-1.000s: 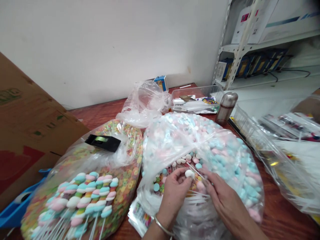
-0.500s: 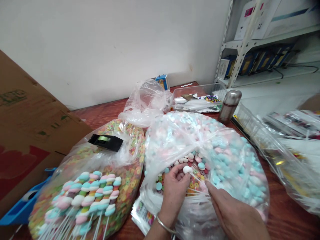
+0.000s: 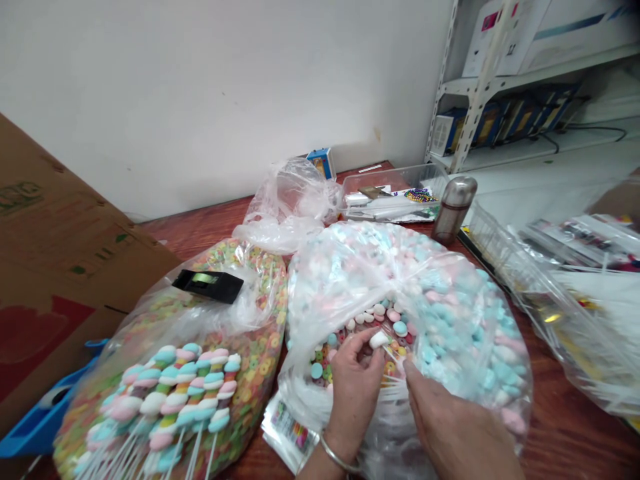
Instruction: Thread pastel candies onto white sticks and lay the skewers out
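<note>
My left hand (image 3: 356, 377), with a metal bangle on the wrist, pinches a white marshmallow (image 3: 379, 339) between thumb and fingertips. Closed around a thin white stick is my right hand (image 3: 450, 417); a pink piece (image 3: 401, 364) shows at its fingertips. The stick's tip meets the marshmallow, but whether it has gone in I cannot tell. Both hands are over an opening in a big clear bag of pastel marshmallows (image 3: 450, 307), where loose marshmallows, colourful ring candies (image 3: 320, 357) and several white sticks lie. Finished-looking marshmallow skewers (image 3: 175, 390) rest on the left bag of ring candies (image 3: 260, 347).
A black tape dispenser (image 3: 209, 285) lies on the left bag, beside a cardboard box (image 3: 75, 267) and a blue tool (image 3: 45, 413). Behind are a crumpled plastic bag (image 3: 290, 203), a clear tray (image 3: 393, 180) and a metal flask (image 3: 454, 208). Plastic containers (image 3: 530, 280) stand right.
My left hand has moved slightly right and my right hand slightly left, so they are closer together. The white marshmallow is turned at a different angle. The view has shifted a little.
</note>
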A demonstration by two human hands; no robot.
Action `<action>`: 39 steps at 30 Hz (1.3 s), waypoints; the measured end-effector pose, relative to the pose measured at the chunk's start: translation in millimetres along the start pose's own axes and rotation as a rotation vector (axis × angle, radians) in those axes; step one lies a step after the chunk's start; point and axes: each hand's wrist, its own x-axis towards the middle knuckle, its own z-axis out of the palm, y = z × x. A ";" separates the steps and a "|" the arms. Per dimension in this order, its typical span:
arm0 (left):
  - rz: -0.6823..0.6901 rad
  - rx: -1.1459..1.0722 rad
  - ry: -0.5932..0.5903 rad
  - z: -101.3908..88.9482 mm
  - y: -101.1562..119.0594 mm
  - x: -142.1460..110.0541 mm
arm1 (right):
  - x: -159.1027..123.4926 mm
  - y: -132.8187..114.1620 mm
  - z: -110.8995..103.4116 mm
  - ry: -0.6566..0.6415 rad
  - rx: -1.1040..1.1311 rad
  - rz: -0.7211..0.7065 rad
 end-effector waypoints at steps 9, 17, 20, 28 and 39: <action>0.045 0.067 -0.031 7.0 -5.1 -17.1 | 11.3 -14.9 -2.0 -0.049 0.009 0.019; 0.108 0.287 -0.169 -3.3 -23.0 -26.8 | 24.7 13.5 31.3 -0.192 0.189 0.114; 0.160 0.403 -0.087 -15.0 -18.4 -7.8 | 22.4 29.1 30.6 -0.146 0.078 0.153; 0.222 0.593 -0.265 -0.9 -7.5 49.3 | 38.4 24.0 7.2 -0.118 0.004 0.120; 0.050 0.371 -0.228 0.5 -26.2 57.7 | 45.1 21.2 -8.6 -0.151 -0.109 0.053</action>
